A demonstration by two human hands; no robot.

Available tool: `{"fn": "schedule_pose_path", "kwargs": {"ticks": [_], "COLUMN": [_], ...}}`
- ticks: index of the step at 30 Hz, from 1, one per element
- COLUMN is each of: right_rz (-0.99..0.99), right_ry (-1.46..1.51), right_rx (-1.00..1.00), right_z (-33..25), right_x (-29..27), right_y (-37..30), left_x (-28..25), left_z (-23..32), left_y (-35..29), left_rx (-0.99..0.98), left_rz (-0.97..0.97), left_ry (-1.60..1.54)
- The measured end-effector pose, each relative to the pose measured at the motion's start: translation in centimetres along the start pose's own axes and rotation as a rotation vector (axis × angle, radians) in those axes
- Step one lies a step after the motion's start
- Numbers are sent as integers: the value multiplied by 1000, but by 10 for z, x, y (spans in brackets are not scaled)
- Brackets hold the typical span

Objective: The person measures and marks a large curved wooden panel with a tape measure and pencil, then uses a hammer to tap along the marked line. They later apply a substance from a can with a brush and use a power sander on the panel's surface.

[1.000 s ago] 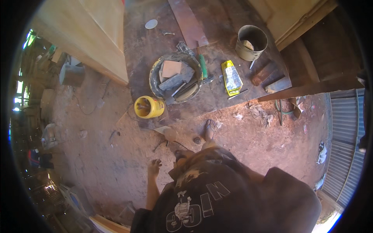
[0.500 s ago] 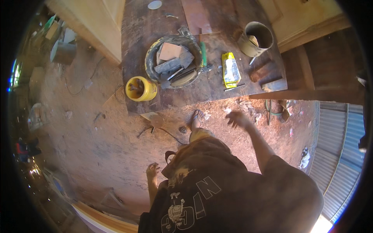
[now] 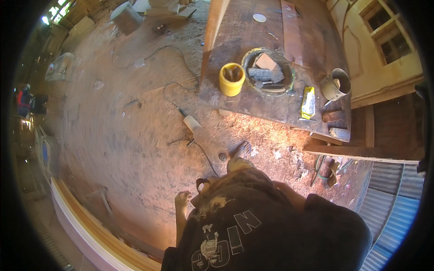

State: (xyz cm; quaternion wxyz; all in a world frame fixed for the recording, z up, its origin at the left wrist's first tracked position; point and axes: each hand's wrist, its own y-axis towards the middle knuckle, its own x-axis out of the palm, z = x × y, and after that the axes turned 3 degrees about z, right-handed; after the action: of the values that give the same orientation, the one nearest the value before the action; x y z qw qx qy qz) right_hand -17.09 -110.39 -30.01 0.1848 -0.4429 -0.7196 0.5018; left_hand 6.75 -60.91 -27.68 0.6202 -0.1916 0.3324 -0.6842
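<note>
My left hand (image 3: pixel 183 198) hangs low beside my body over the dirt floor, its fingers loosely bent with nothing between them. Of my right arm only part of the forearm (image 3: pixel 291 196) shows; the hand is hidden behind my shirt. On the floor ahead lies a corded, pale-bodied tool (image 3: pixel 194 128), apart from both hands. The wooden table (image 3: pixel 266 106) beyond carries a yellow tub (image 3: pixel 232 80), a dark round basin (image 3: pixel 291 74) with flat scraps and blocks in it, a yellow and silver packet (image 3: pixel 308 104), and a grey pipe-like container (image 3: pixel 332 90).
Cables (image 3: pixel 169 92) trail over the floor. Carved wooden panels (image 3: pixel 375 54) stand at the right, above a wooden beam (image 3: pixel 361 152). Long pale boards (image 3: pixel 86 226) lie at the lower left, corrugated sheets (image 3: pixel 379 203) at the lower right. Shavings (image 3: pixel 271 131) litter the floor by the table.
My view has swung left, so the table now sits farther right and more floor shows. My right hand has gone from in front of me to behind my shirt. My left hand stays low.
</note>
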Motion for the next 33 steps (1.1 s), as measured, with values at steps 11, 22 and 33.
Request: {"fn": "schedule_pose_path", "kwargs": {"ticks": [11,22,33], "right_rz": [106,-41,-707], "right_ry": [78,-486,-883], "right_rx": [-32,-895,-1282], "right_z": [-97,-566,-787], "right_x": [-17,-3,264], "right_y": [48,40,-142], "left_x": [-168,-186,-205], "left_z": [-157,4,8], "left_y": [-98,-283,-405], "left_rx": [-325,107,105], "left_rz": [480,951,1678], "left_ry": [-183,-196,-259]}}
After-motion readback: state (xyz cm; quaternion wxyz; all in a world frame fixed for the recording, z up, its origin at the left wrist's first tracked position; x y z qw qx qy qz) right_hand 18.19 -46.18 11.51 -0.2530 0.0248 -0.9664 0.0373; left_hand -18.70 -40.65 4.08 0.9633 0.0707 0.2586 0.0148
